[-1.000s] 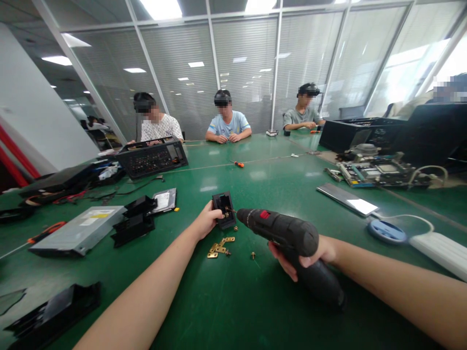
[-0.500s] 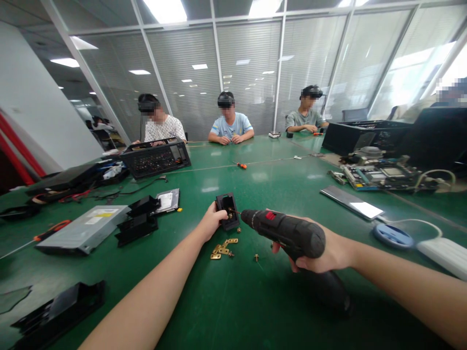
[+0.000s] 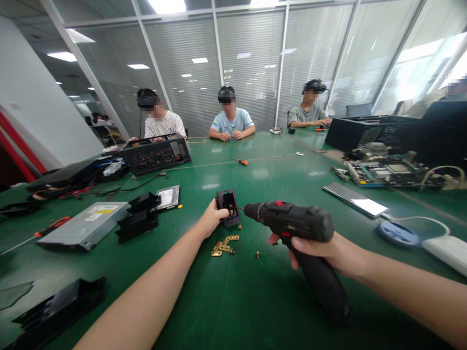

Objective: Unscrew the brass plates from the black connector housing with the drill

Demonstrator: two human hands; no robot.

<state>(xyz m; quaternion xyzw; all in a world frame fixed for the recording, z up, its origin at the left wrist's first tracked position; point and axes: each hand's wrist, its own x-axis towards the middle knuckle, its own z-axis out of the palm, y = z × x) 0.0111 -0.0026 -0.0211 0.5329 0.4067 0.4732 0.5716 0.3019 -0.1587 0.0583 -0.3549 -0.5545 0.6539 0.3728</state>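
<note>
My left hand is closed on a small black plastic bracket, held tilted just above the table, its open hollow facing the drill. Brass-coloured parts show inside the hollow, beside my thumb. My right hand grips a black cordless drill by its handle. The drill points left, and its thin bit reaches the bracket's right side; whether the tip touches a screw cannot be made out. Below the bracket lie several brass plates and a few small screws, one of them a loose screw standing apart.
To the left are a silver drive, black plastic brackets, a hard drive and an open black case. A phone, blue disc and circuit board lie right. An orange screwdriver lies ahead; people sit opposite.
The drill has rolled in my right hand, so its handle and side now show more. It sits slightly farther right. The left hand keeps its hold on the bracket.
</note>
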